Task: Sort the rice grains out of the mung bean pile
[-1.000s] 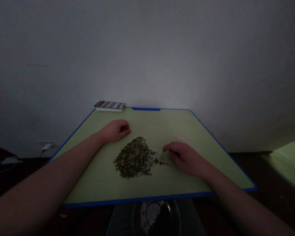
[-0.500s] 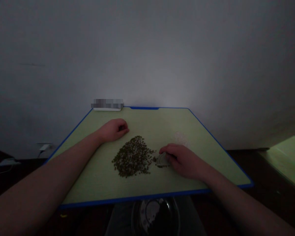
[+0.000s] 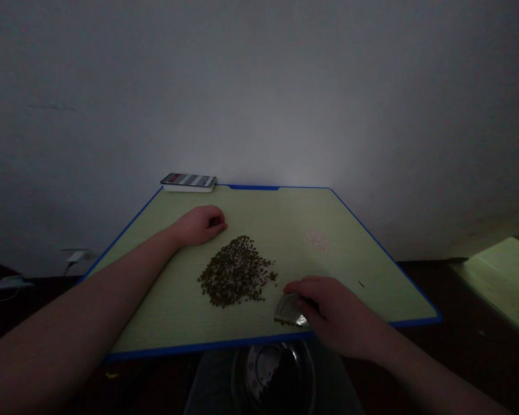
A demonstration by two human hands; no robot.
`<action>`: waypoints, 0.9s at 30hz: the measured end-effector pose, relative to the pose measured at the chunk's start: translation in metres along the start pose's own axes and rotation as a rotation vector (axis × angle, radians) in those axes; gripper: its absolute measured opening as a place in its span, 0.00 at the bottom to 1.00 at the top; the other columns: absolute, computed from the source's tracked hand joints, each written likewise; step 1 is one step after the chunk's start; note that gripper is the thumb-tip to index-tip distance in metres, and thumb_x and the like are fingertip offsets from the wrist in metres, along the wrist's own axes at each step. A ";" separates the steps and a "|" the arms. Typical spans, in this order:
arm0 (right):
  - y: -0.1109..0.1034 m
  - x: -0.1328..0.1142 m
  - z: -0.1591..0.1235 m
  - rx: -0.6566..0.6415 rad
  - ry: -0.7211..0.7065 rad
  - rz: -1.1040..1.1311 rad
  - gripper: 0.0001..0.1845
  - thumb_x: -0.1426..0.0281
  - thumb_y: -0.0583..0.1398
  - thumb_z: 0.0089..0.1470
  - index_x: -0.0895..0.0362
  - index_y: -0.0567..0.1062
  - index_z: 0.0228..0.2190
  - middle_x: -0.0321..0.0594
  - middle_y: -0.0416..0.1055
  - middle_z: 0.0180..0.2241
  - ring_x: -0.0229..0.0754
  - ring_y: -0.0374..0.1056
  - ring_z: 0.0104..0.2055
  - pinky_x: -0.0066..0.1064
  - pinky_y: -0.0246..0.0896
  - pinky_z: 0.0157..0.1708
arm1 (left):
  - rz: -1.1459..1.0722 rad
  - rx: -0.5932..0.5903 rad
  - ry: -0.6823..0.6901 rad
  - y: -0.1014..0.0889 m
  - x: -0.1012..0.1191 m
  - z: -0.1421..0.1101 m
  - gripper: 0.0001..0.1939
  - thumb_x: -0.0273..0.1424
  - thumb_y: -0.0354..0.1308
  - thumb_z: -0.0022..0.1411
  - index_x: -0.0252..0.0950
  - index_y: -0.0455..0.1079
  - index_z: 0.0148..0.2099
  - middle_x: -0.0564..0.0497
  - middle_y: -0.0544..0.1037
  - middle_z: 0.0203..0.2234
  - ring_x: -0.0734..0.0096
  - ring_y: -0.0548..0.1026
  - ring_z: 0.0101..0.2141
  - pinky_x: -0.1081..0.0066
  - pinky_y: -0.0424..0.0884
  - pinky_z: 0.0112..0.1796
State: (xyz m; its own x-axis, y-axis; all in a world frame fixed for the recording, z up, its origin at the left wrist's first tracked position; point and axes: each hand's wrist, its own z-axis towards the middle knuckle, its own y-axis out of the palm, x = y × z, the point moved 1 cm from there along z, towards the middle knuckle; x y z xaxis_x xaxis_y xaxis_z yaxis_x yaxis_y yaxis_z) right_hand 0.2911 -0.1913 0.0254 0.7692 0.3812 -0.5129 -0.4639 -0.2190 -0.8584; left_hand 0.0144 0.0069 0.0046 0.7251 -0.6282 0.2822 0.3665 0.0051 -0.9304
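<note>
A loose pile of small brown-green seeds (image 3: 237, 274) lies in the middle of the pale table (image 3: 177, 311). My right hand (image 3: 333, 308), near the front edge, grips a thin see-through piece with a curved rim (image 3: 288, 308), perhaps a lid; several seeds sit along its lower edge. Below, a shiny metal bowl (image 3: 255, 374) rests on my lap, with dark contents on its right side. My left hand (image 3: 203, 223) lies on the table behind and left of the pile, fingers curled in, with nothing visible in them.
A small patch of whitish bits (image 3: 318, 240) lies right of the pile. One dark sliver (image 3: 361, 284) is farther right. A phone (image 3: 189, 180) lies on a white box (image 3: 188, 188) at the back left corner. Behind the table stands a wall (image 3: 259, 98).
My right hand has drawn the see-through piece away from the pile, toward the front edge, taking several seeds along. The whitish bits now show fully. My left hand stays put.
</note>
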 end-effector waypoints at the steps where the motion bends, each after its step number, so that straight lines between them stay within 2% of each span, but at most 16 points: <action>1: 0.001 -0.002 -0.002 -0.005 0.010 0.006 0.16 0.76 0.52 0.56 0.55 0.77 0.39 0.42 0.76 0.36 0.43 0.71 0.38 0.34 0.63 0.39 | -0.001 -0.004 0.001 0.000 0.000 0.000 0.15 0.41 0.51 0.57 0.35 0.69 0.32 0.51 0.70 0.24 0.72 0.66 0.25 0.71 0.59 0.28; 6: 0.002 -0.006 -0.009 -0.020 -0.009 0.052 0.17 0.76 0.52 0.55 0.53 0.76 0.42 0.41 0.76 0.39 0.43 0.71 0.41 0.35 0.63 0.41 | -0.001 -0.007 -0.006 0.000 0.000 0.000 0.14 0.41 0.51 0.57 0.35 0.69 0.32 0.51 0.71 0.24 0.72 0.66 0.25 0.71 0.59 0.28; 12: 0.004 -0.004 -0.022 -0.036 -0.065 0.123 0.18 0.78 0.52 0.55 0.52 0.74 0.43 0.39 0.75 0.38 0.42 0.70 0.41 0.35 0.64 0.41 | -0.011 -0.005 0.005 0.001 -0.003 -0.001 0.15 0.41 0.51 0.58 0.35 0.68 0.32 0.51 0.71 0.24 0.73 0.66 0.25 0.71 0.59 0.28; 16: 0.006 0.001 -0.021 0.105 -0.031 0.161 0.17 0.75 0.50 0.58 0.53 0.72 0.46 0.42 0.74 0.42 0.42 0.70 0.43 0.35 0.65 0.43 | -0.025 -0.004 -0.002 0.001 -0.003 -0.001 0.14 0.41 0.51 0.57 0.35 0.68 0.32 0.51 0.71 0.24 0.73 0.66 0.25 0.71 0.60 0.28; 18: 0.008 0.001 -0.014 0.125 -0.001 0.147 0.17 0.75 0.50 0.59 0.55 0.72 0.46 0.44 0.74 0.43 0.42 0.69 0.45 0.36 0.64 0.45 | -0.024 -0.006 -0.007 0.001 -0.002 0.000 0.14 0.41 0.51 0.57 0.35 0.69 0.32 0.51 0.71 0.24 0.73 0.66 0.25 0.71 0.60 0.28; 23: 0.011 -0.008 0.009 0.034 -0.037 0.098 0.19 0.77 0.51 0.56 0.55 0.74 0.47 0.43 0.75 0.44 0.44 0.70 0.45 0.37 0.63 0.46 | -0.008 -0.005 -0.008 0.000 -0.002 -0.001 0.14 0.41 0.51 0.58 0.35 0.68 0.32 0.51 0.71 0.24 0.72 0.66 0.26 0.71 0.60 0.28; 27: 0.006 -0.015 0.010 -0.071 -0.105 0.098 0.19 0.79 0.52 0.53 0.53 0.75 0.42 0.39 0.76 0.40 0.42 0.70 0.42 0.34 0.63 0.44 | 0.000 -0.006 0.002 0.001 -0.003 -0.001 0.14 0.41 0.51 0.58 0.35 0.68 0.32 0.51 0.71 0.24 0.72 0.66 0.26 0.71 0.59 0.28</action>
State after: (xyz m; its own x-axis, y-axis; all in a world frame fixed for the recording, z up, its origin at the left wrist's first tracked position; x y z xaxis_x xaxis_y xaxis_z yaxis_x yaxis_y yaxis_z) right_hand 0.2726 -0.1891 0.0280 0.6698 0.4462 -0.5935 -0.4990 -0.3214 -0.8048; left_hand 0.0125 0.0080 0.0030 0.7239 -0.6298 0.2815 0.3627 0.0005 -0.9319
